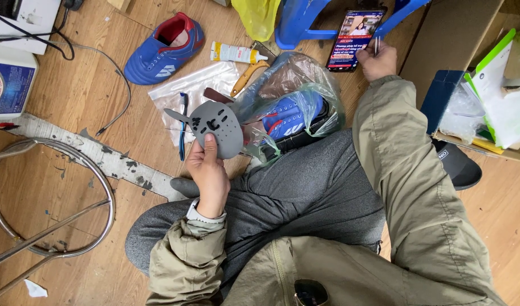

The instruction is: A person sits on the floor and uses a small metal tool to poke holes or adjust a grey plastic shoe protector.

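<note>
Here the fingers point(210, 148) of the left hand point(208, 173) were closed around a flat grey sole piece point(217, 126) with dark cut-outs, held up over the lap. The right hand point(377, 61) reached far forward, pinching thin metal tweezers point(377, 46) beside a lit phone point(355, 38) propped against a blue stool point(298, 22). Between them lay a blue shoe in a plastic bag point(291, 116); another blue shoe point(165, 50), a glue tube point(237, 54) and a toothbrush point(183, 122) lay on the wooden floor point(90, 90).
</note>
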